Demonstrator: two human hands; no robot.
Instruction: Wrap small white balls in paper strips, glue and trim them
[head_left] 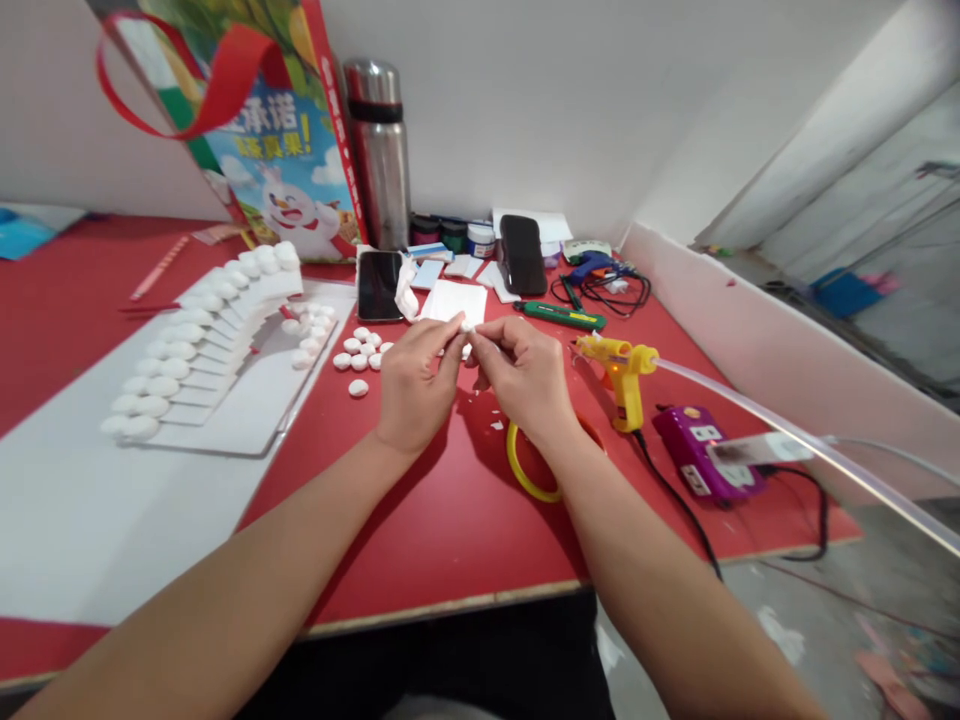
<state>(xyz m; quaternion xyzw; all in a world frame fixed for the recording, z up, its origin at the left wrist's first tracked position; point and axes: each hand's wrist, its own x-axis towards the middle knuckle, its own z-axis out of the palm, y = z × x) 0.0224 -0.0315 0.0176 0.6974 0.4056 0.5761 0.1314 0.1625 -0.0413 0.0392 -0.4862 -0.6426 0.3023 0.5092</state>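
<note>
Both hands meet over the middle of the red table. My left hand (420,385) and my right hand (521,375) pinch a small white piece (467,327) between their fingertips; its exact kind is partly hidden. To the left of my left hand lie several round white pieces, with a single white disc (358,388) apart from them. A curved white stepped model (217,350), edged with rows of white rounded pieces, stands farther left on a white board (97,540). A yellow ring (517,460) lies partly under my right forearm.
A yellow glue gun (626,375) with a long clear stick rests right of my hands, beside a purple power strip (705,450). Behind are a green cutter (562,316), two phones (379,285), paint jars (454,236), a steel thermos (380,160) and a colourful bag (277,150).
</note>
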